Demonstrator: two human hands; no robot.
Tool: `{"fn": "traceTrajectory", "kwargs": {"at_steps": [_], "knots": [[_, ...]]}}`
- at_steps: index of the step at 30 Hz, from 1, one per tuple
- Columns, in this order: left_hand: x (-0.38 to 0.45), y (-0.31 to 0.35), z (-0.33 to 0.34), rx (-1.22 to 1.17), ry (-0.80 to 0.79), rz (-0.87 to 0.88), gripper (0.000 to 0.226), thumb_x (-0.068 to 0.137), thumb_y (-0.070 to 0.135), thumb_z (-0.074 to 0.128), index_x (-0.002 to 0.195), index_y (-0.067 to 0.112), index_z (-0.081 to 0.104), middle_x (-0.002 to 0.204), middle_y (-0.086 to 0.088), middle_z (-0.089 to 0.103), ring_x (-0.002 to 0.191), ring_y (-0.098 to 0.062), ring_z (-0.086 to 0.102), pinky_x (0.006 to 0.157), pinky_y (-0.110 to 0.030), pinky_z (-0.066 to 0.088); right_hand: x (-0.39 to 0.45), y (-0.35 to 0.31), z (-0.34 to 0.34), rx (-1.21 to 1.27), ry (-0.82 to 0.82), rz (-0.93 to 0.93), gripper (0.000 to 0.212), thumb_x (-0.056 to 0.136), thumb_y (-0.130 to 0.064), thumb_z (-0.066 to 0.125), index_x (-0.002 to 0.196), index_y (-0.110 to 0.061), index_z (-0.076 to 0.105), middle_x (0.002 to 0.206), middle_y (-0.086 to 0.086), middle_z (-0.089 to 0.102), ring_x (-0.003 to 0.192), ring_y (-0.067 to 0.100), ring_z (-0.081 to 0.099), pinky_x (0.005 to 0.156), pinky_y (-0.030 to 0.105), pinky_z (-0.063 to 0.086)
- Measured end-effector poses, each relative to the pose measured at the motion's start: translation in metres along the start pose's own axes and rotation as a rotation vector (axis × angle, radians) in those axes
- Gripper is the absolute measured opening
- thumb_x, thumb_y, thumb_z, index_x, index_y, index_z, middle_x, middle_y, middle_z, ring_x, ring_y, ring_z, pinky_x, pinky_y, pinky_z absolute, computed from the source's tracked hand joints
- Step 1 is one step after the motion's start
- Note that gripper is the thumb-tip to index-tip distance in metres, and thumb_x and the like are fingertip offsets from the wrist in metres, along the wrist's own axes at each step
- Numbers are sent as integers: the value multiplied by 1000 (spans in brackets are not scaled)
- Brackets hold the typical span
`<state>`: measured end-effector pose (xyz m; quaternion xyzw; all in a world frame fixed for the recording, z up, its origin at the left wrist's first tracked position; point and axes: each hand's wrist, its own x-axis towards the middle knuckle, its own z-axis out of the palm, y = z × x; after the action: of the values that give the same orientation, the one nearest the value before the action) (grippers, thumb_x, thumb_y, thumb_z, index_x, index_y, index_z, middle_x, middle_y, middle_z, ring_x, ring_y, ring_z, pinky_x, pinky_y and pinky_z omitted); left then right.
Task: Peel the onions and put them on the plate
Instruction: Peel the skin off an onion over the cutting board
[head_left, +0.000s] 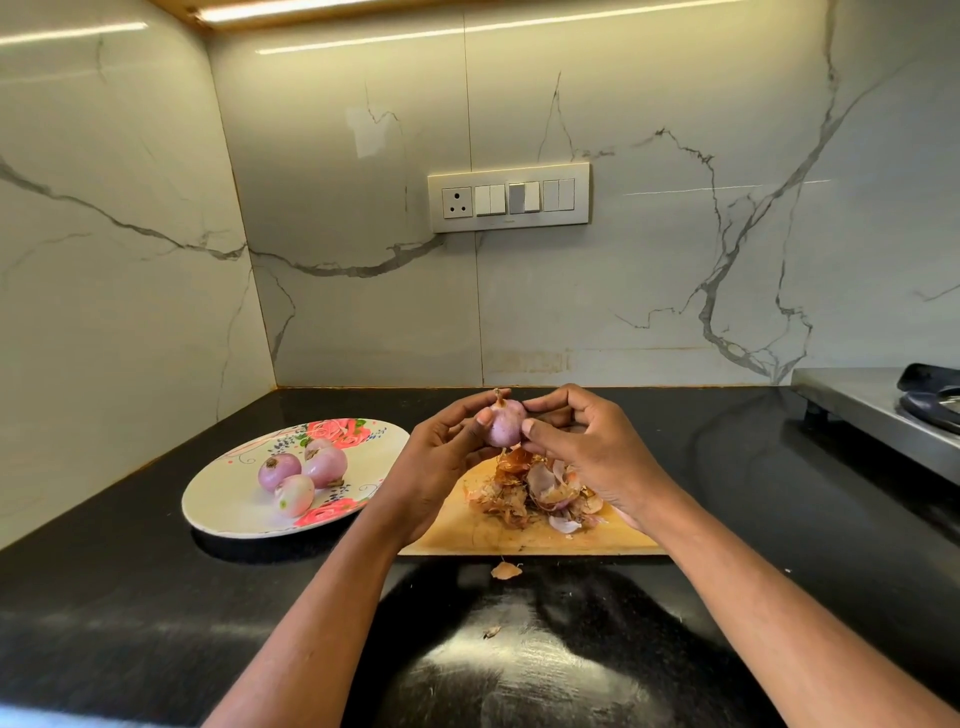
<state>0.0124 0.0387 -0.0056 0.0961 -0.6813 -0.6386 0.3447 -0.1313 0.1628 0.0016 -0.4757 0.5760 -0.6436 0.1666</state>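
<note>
A pale purple onion (504, 423) with a dry stem tip is held up above the wooden cutting board (524, 535). My left hand (441, 457) grips it from the left, thumb on its side. My right hand (587, 447) pinches it from the right with thumb and fingertips. A heap of brown and pink onion skins (540, 491) lies on the board under my hands. To the left, a floral plate (234, 499) carries several peeled onions (304, 475).
The black counter (156, 597) runs to marble walls at the back and left. A loose skin flake (505, 570) lies in front of the board. A steel stove (883, 410) stands at the far right. A switch panel (509, 197) is on the back wall.
</note>
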Motion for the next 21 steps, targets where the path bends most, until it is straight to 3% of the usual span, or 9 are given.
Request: {"fn": "traceTrajectory", "kwargs": {"at_steps": [4, 8, 13, 16, 19, 21], "knots": [[0, 0, 0, -18, 12, -5, 45, 89, 29, 59, 132, 15, 63, 126, -8, 70, 116, -23, 68, 94, -30, 57, 1, 0, -1, 47, 6, 11, 15, 91, -7, 73, 105, -13, 73, 103, 14, 75, 97, 21, 75, 92, 41, 60], [-1, 0, 0, 50, -17, 15, 43, 92, 25, 60, 134, 15, 62, 121, -4, 73, 116, -19, 68, 97, -30, 56, 1, 3, 1, -21, -11, 13, 34, 77, -40, 85, 103, -22, 71, 101, 3, 76, 101, 20, 73, 93, 43, 59], [0, -1, -1, 44, -10, 18, 47, 92, 26, 60, 137, 13, 60, 125, -6, 71, 117, -21, 67, 98, -31, 55, 3, 2, 0, 15, -12, 5, 21, 85, -13, 80, 104, -17, 71, 98, 7, 77, 98, 22, 74, 95, 50, 58], [0, 1, -1, -17, 21, 3, 49, 90, 28, 59, 136, 13, 61, 123, -5, 71, 114, -21, 69, 91, -28, 56, 2, 0, -1, 83, -36, 19, 22, 89, -1, 72, 107, -13, 72, 106, 16, 74, 101, 24, 74, 97, 45, 58], [0, 2, 0, -38, 18, -4, 46, 90, 28, 58, 134, 14, 62, 121, -4, 72, 112, -20, 69, 89, -27, 56, 1, -1, 0, 154, -45, 35, 19, 92, -4, 70, 111, -8, 70, 113, 23, 70, 102, 24, 74, 94, 37, 59], [-1, 2, 0, -40, 22, -5, 46, 89, 28, 58, 132, 14, 62, 121, -3, 73, 113, -20, 69, 89, -27, 56, 1, 1, 0, 105, -29, 7, 24, 87, -15, 78, 110, -13, 72, 107, 15, 74, 102, 23, 73, 93, 37, 59]]}}
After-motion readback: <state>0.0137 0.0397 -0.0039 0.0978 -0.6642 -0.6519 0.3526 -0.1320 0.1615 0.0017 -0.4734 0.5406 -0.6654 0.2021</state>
